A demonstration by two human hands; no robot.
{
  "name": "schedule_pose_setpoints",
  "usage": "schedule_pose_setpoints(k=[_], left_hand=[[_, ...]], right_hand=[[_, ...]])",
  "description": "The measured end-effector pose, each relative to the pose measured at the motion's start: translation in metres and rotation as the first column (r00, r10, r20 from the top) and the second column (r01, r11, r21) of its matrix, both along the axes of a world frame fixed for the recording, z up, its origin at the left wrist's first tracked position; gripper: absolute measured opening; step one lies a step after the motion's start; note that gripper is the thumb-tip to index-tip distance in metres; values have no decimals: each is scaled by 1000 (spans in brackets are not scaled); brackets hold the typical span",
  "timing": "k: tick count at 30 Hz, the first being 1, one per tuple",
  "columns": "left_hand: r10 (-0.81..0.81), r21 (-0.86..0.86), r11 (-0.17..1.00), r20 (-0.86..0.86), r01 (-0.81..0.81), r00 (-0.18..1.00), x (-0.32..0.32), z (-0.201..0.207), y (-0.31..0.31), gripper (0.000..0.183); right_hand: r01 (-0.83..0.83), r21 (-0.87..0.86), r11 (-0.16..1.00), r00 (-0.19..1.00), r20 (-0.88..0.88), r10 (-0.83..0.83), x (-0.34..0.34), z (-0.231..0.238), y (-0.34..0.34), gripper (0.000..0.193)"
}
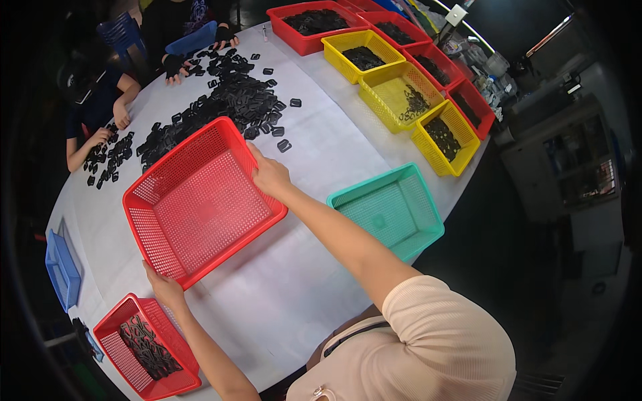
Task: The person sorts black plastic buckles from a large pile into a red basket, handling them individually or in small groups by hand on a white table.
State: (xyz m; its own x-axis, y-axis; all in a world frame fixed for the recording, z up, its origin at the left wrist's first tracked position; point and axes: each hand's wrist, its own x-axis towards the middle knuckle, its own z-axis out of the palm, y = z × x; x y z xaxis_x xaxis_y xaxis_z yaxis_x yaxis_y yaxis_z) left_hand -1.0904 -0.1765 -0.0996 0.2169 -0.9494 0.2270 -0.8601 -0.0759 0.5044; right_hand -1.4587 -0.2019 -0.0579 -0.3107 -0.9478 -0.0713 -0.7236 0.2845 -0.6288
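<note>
Between my two hands I hold a red perforated plastic basket, tilted above the white table, with nothing inside it. My left hand grips its near-left rim, the fingers partly hidden under the edge. On the opposite side my right hand is closed on the right rim. Just beyond the basket lies a large heap of small black plastic pieces, which the basket partly covers from sight. Nearest my left forearm stands another red basket with black pieces in it.
A green basket stands right of my right arm. Yellow baskets and red baskets, most with black parts, line the far right edge. A blue tray sits at the left edge. Across the white table, two people's hands handle black pieces.
</note>
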Motion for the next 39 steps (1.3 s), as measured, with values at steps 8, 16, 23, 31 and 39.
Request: schedule_pose_setpoints(k=[8, 16, 23, 31, 39], left_hand=[[-59, -161, 985, -7, 57, 998, 2, -6, -17, 50], [-71, -308, 950, -38, 56, 997, -94, 32, 125, 59], [-278, -18, 960, -137, 278, 951, -195, -15, 199, 55], [-259, 131, 953, -112, 273, 959, -266, -51, 149, 49], [-110, 168, 982, 150, 84, 983, -302, -68, 124, 46]], right_hand=[[-87, 132, 987, 996, 27, 84, -9, 23, -21, 62], [-321, 330, 888, 922, -107, 373, -123, 43, 103, 68], [-243, 501, 831, 791, -394, 469, -231, 10, 165, 42], [-456, 726, 516, 715, -47, 698, -296, 45, 99, 56], [-428, -71, 901, 899, -130, 417, -257, -39, -82, 54]])
